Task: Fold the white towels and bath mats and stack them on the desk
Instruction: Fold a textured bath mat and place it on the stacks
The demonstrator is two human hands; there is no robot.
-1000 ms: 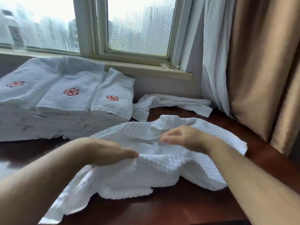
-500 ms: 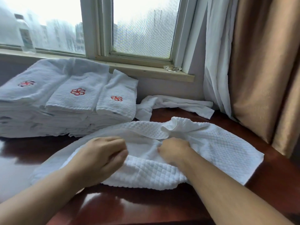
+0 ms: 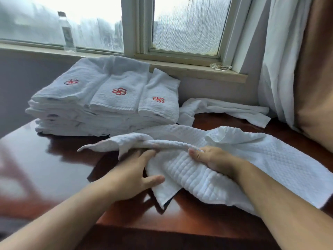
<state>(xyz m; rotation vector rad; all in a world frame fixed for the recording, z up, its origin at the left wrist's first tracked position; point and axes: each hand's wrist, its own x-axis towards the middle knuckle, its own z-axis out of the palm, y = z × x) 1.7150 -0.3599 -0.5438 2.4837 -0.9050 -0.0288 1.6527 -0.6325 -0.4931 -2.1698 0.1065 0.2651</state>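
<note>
A white waffle-textured bath mat lies crumpled across the dark wooden desk. My left hand grips its raised left edge, fingers under the fabric and thumb over it. My right hand pinches the same raised fold a little to the right. A stack of folded white towels with red flower emblems stands at the back left of the desk. Another unfolded white towel lies against the wall behind the mat.
A window sill runs behind the desk, with a clear bottle at its left and a glass ashtray at its right. White and tan curtains hang at the right. The desk's front edge is near me.
Both hands have taken hold of the mat's near edge and lifted it into a ridge. The mat's left part has been drawn in to the right, and the view has shifted left.
</note>
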